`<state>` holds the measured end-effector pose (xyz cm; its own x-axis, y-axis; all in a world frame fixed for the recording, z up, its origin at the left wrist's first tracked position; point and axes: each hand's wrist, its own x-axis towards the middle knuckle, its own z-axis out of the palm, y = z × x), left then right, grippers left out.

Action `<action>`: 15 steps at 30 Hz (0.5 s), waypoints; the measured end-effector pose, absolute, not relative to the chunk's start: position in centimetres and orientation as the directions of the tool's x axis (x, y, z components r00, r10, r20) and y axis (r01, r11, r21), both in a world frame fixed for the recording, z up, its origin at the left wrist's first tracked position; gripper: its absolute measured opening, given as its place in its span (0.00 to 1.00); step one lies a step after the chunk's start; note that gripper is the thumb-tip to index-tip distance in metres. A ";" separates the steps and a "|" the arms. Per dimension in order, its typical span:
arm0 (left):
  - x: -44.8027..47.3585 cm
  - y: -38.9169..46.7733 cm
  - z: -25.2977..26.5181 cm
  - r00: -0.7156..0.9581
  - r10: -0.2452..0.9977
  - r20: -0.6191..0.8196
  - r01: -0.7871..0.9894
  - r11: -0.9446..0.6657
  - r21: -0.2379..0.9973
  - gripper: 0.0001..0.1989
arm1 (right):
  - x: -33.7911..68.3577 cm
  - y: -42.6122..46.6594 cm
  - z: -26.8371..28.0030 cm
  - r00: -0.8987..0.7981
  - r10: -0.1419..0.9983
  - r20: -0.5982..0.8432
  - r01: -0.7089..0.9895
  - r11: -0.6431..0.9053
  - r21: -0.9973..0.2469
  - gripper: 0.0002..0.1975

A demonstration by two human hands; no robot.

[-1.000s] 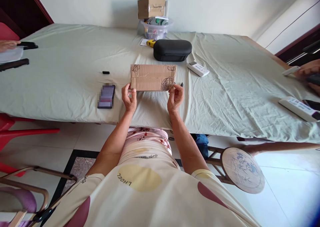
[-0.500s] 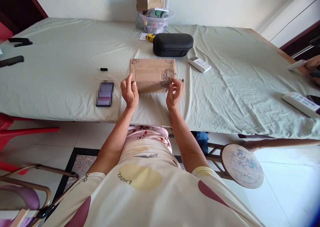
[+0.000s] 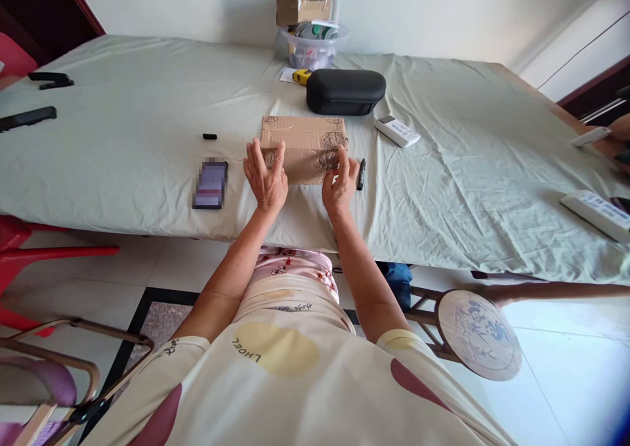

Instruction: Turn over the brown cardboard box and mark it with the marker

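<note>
A cardboard box [image 3: 300, 165] with black scribbles on its right part and corners sits on the cloth in front of me. My left hand [image 3: 267, 180] is at its left front corner, fingers stretched and spread, the thumb against the front face. At the right front corner, my right hand [image 3: 340, 182] has its fingers bent round the box edge; some fingertips are hidden. Just outside that hand lies a black marker [image 3: 361, 174], apparently on the cloth. Its likely cap, a small black piece [image 3: 209, 136], lies to the left, beyond a phone [image 3: 210, 185].
Behind the box are a black case [image 3: 346, 92], a yellow tool [image 3: 301, 77] and a plastic tub [image 3: 312, 51] topped by another carton [image 3: 304, 0]. A white device [image 3: 397, 132] lies right. Another person's hand [image 3: 621, 134] shows at the far right. A stool [image 3: 480, 334] stands below.
The box's front face shows taller and its top shallower. My left hand has spread its fingers and shifted right. The marker, mostly hidden behind my right hand before, now shows beside it.
</note>
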<state>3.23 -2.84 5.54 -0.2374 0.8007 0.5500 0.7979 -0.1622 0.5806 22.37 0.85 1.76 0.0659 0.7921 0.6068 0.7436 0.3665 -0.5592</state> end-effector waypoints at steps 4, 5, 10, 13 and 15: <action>3.9 -2.7 6.6 -0.151 0.834 0.530 0.843 -0.171 0.510 0.33 | 22.1 1.0 1.8 0.068 0.788 0.612 0.715 0.389 -0.581 0.33; 4.1 -2.7 6.8 -0.131 0.842 0.524 0.853 -0.174 0.492 0.32 | 22.1 1.0 1.8 0.073 0.786 0.614 0.711 0.391 -0.585 0.33; 6.1 -2.4 7.1 -0.025 0.858 0.512 0.847 -0.255 0.467 0.30 | 21.9 1.0 1.7 0.099 0.775 0.624 0.711 0.384 -0.589 0.32; 8.1 -2.1 6.8 0.046 0.830 0.556 0.779 -0.378 0.500 0.28 | 21.8 0.8 2.0 0.094 0.791 0.605 0.728 0.360 -0.584 0.31; 9.3 -1.8 6.5 0.085 0.815 0.574 0.738 -0.438 0.513 0.26 | 21.7 0.6 2.3 0.094 0.805 0.586 0.740 0.337 -0.582 0.31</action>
<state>9.32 -1.83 6.48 0.0848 0.8146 0.5738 0.7380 -0.4383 0.5131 21.73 0.62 2.26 0.0939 0.8050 0.5858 0.7400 0.3372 -0.5820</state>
